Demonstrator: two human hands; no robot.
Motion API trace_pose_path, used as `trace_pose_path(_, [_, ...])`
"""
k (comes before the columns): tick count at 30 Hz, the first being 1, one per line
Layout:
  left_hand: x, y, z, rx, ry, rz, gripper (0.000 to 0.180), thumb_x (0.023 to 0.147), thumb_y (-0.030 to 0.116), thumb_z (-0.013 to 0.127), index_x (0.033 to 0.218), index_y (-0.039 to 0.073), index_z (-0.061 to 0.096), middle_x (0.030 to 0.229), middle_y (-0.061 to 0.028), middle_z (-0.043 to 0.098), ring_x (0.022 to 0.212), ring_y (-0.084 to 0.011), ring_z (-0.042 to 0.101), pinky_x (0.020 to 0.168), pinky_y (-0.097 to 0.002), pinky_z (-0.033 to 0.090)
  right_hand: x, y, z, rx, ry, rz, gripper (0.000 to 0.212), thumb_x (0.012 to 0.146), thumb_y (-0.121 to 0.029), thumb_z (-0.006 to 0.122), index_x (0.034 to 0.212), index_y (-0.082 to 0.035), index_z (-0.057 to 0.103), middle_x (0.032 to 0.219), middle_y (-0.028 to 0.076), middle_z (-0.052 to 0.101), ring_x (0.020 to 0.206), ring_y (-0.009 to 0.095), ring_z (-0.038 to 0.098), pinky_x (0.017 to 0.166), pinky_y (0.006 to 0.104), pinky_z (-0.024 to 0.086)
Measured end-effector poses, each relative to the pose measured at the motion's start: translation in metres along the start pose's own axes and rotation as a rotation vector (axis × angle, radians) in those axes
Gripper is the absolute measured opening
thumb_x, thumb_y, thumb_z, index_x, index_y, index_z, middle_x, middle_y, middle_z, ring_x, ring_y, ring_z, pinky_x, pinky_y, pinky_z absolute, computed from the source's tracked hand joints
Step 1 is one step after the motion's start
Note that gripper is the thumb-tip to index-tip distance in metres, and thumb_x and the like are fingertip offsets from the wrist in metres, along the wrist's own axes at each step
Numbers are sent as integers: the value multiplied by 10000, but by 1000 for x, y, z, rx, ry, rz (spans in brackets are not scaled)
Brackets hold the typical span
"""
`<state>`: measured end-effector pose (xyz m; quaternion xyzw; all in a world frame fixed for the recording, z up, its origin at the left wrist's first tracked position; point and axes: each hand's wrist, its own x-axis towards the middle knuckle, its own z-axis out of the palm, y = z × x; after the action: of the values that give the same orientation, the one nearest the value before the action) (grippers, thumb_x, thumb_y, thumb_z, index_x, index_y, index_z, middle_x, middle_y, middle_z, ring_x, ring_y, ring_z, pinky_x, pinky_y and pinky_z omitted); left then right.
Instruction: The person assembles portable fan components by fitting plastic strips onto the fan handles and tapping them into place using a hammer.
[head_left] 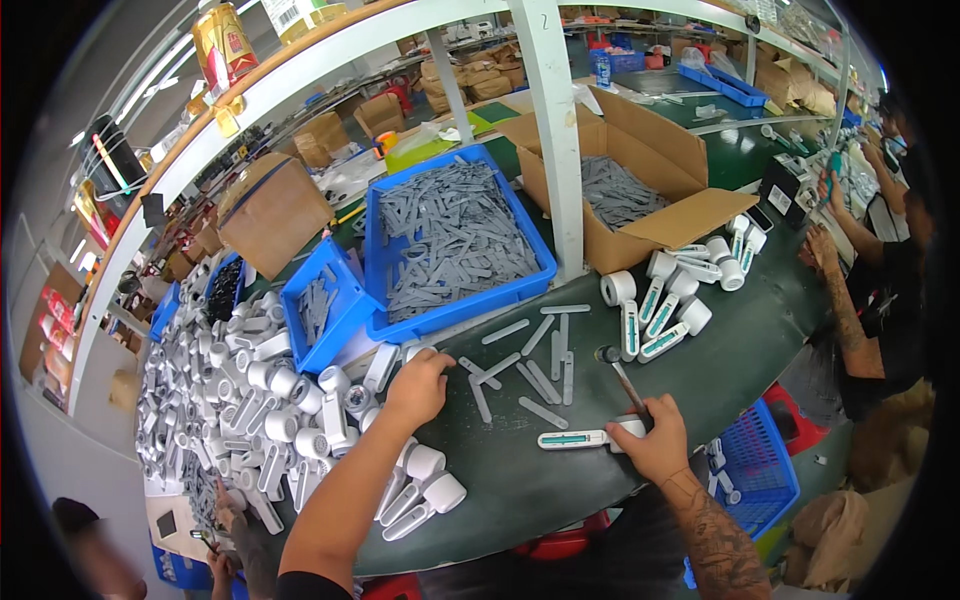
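Observation:
My right hand [655, 440] is closed round the thin handle of a small tool [628, 384] with a dark, rounded head; its exact kind is unclear. Under that hand lies a white handheld device [572, 440] with a green-marked strip in its handle, its round head partly covered by my fingers. Curled fingers on my left hand [418, 390] hover at the edge of the loose grey plastic strips [541, 383]; whether they pinch anything is hidden. Beside my left forearm is a large heap of white devices [285, 425] with round heads.
Behind the strips stand a blue tray [545, 270] and a smaller blue bin [345, 345], both holding grey strips. An open cardboard box [690, 215] stands beyond a white post [550, 130]. Finished-looking devices [665, 315] cluster at right, near a co-worker's arm [845, 300]. A blue basket [765, 460] sits below the table edge.

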<state>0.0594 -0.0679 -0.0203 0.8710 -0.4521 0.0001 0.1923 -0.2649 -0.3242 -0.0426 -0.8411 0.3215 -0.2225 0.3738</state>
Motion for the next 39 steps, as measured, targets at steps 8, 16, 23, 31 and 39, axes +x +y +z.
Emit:
trace_pose_path(8, [41,27,24,147,-165,-219,228,956,222,771,1130,77,796,1147,-189,772,1076,-428,744,929,-499,609,-1,-1,1,-24,16,-13,435,778,-349,952,957,-16,737,1009,144,612,918,356,672,797,453,571])
trace_pose_path(16, [56,22,51,-91,-31,-552,227,961,292,775,1028,80,819,1125,-234,797,1081,-448,754,965,-531,594,-2,-4,6,-27,5,-7,434,783,-359,944,956,-18,738,1006,151,610,914,364,670,794,463,573])
trace_pose_path(23, [4,116,43,-442,14,87,174,1058,124,630,1229,99,656,1039,-183,781,973,-425,758,813,-524,594,-3,5,3,-39,36,-8,440,773,-376,950,959,-31,751,995,143,609,887,358,666,776,460,572])
trace_pose_path(31, [-43,171,87,-446,203,282,177,964,135,791,1127,81,834,973,-89,689,924,-307,679,811,-411,553,-2,2,6,-21,45,-49,445,775,-386,952,949,-37,738,967,143,602,860,360,666,751,465,560])
trace_pose_path(39, [-50,184,87,-322,248,256,142,939,123,803,1072,112,850,999,-51,714,981,-278,692,835,-395,553,-2,6,6,-43,69,-81,442,777,-384,951,952,-40,736,959,143,599,852,366,664,742,469,557])
